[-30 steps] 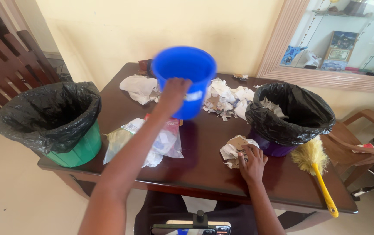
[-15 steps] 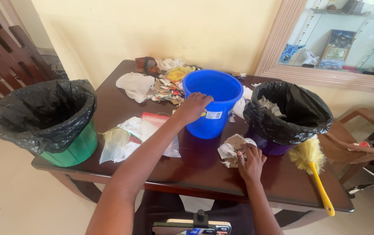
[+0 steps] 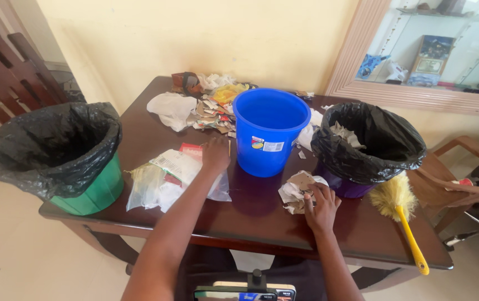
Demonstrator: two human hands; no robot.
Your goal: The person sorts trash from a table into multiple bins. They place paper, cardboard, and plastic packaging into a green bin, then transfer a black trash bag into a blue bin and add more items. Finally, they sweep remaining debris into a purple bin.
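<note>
Inside purple bin (image 3: 344,188): crumpled paper (image 3: 344,134).

the green bin (image 3: 95,192) stands mostly hidden under its black liner (image 3: 50,146), the chair (image 3: 5,69) cut off.

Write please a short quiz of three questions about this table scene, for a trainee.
1. True or false: the blue bucket stands upright on the table, between the two lined bins.
2. What lies under the right hand?
A. crumpled paper scraps
B. the yellow duster
C. a plastic bag
3. Fill in: the left hand rests on the clear ____ packets.

Key:
1. True; no hand touches it.
2. A; the crumpled paper scraps lie beside the purple bin, and the yellow duster lies apart.
3. plastic; they lie near the green bin.
</note>
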